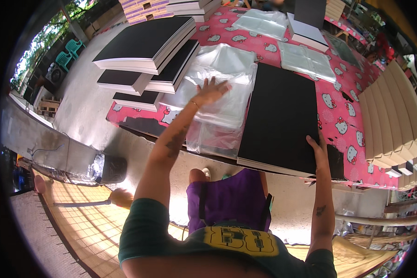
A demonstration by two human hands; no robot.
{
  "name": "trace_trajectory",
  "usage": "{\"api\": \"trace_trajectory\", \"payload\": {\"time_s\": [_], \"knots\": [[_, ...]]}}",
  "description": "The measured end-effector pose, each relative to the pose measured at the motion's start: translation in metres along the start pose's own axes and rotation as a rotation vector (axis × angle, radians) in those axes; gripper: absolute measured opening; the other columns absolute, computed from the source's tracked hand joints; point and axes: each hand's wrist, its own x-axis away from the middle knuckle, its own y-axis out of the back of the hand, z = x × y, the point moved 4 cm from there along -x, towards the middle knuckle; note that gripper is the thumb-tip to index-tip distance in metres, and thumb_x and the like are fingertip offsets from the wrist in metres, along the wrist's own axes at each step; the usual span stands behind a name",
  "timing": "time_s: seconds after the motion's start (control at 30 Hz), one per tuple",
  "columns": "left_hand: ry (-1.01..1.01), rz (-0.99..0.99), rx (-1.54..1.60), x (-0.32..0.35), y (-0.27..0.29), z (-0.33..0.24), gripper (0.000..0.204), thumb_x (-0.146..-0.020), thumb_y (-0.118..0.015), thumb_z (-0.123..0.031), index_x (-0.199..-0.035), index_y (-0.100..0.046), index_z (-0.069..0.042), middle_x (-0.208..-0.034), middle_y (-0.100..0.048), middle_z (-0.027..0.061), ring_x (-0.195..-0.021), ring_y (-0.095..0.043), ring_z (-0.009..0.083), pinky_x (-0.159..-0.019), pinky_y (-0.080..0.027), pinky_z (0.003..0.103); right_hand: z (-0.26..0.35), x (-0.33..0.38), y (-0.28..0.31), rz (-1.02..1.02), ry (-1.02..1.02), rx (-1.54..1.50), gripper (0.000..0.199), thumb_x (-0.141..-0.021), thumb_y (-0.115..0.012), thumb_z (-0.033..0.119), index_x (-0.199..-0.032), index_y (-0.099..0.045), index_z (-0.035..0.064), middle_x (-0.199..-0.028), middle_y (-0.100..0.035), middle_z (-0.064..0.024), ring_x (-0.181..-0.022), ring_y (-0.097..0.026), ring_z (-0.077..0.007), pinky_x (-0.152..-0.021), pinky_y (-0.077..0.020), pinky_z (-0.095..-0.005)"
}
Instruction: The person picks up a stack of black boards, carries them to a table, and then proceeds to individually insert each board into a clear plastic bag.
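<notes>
- Green shirt [190,245] with yellow print: nearest the camera, at the lower edge.
- Table [354,169]: pink patterned cover; carries everything listed below.
- Stack of black-topped paper blocks [146,44]: left of the bags, unevenly piled, pale page edges showing.
- Black-covered block [280,118]: flat at the table's near edge, just right of the bags. Judged heavy and fairly stiff, corners liable to dent; best held with 2 hands at opposite long edges, supported from beneath.
- Clear plastic bags [217,109]: flat pile between stack and block. Judged light, limp, slippery, easily creased; best pinched 1 at a time by a corner.
- Left hand [212,91]: palm down over the bags, fingers spread, pinching nothing visible.
- Right hand [319,150]: at the block's right edge, thumb on the cover; other fingers partly hidden, cannot tell whether pressed together.
</notes>
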Motion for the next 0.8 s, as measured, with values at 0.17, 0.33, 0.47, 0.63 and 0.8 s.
{"api": "trace_trajectory", "payload": {"time_s": [0.17, 0.33, 0.47, 0.63, 0.8], "knots": [[-0.235, -0.389, 0.361, 0.03, 0.04, -0.001, 0.038, -0.091, -0.059, -0.027, -0.121, -0.058, -0.005, -0.126, -0.056, 0.0192, -0.128, -0.042, 0.0362, -0.104, -0.037, 0.038, -0.01, 0.002, 0.006, -0.101, 0.052, 0.149, 0.083, -0.08, -0.071, 0.029, -0.144, -0.029, -0.0031, -0.146, -0.034, -0.0201, -0.134, -0.034, -0.0276, -0.11, -0.0266, -0.0351], [-0.417, -0.694, -0.11, -0.001, 0.046, 0.001, 0.026, -0.081, -0.061, -0.009, -0.106, -0.065, -0.007, -0.122, -0.056, 0.0151, -0.098, -0.061, 0.035, -0.087, -0.05, 0.04, 0.063, -0.06, -0.015, -0.273, 0.349, 0.477, 0.069, -0.086, -0.065, 0.03, -0.139, -0.036, -0.0013, -0.143, -0.036, -0.0213, -0.133, -0.036, -0.0305, -0.108, -0.0291, -0.0375], [-0.174, -0.245, -0.544, -0.066, 0.035, -0.006, 0.017, -0.078, -0.057, -0.007, -0.094, -0.062, -0.009, -0.093, -0.061, 0.0114, -0.087, -0.064, 0.0305, -0.074, -0.054, 0.045, 0.144, -0.124, -0.119, 0.082, 0.668, 0.5, 0.051, -0.085, -0.066, 0.027, -0.126, -0.051, 0.0029, -0.127, -0.052, -0.0172, -0.123, -0.047, -0.0321, -0.103, -0.0352, -0.0384], [-0.02, -0.557, -0.339, -0.1, 0.101, -0.037, 0.015, -0.079, -0.055, -0.006, -0.092, -0.061, -0.007, -0.091, -0.062, 0.0136, -0.086, -0.064, 0.0323, -0.065, -0.055, 0.043, 0.136, -0.182, -0.215, 0.355, 0.657, 0.642, 0.035, -0.076, -0.069, 0.014, -0.108, -0.059, 0.0054, -0.112, -0.058, -0.0152, -0.107, -0.054, -0.0351, -0.091, -0.0435, -0.0434], [0.052, -0.628, -0.183, -0.177, 0.119, -0.021, 0.021, -0.083, -0.055, -0.011, -0.103, -0.059, -0.008, -0.097, -0.062, 0.0151, -0.093, -0.063, 0.034, -0.072, -0.053, 0.047, 0.106, -0.12, -0.294, 0.598, 0.787, 0.797, 0.025, -0.071, -0.069, 0.011, -0.095, -0.06, 0.0086, -0.098, -0.059, -0.0081, -0.096, -0.057, -0.0271, -0.082, -0.0464, -0.0409]]}}
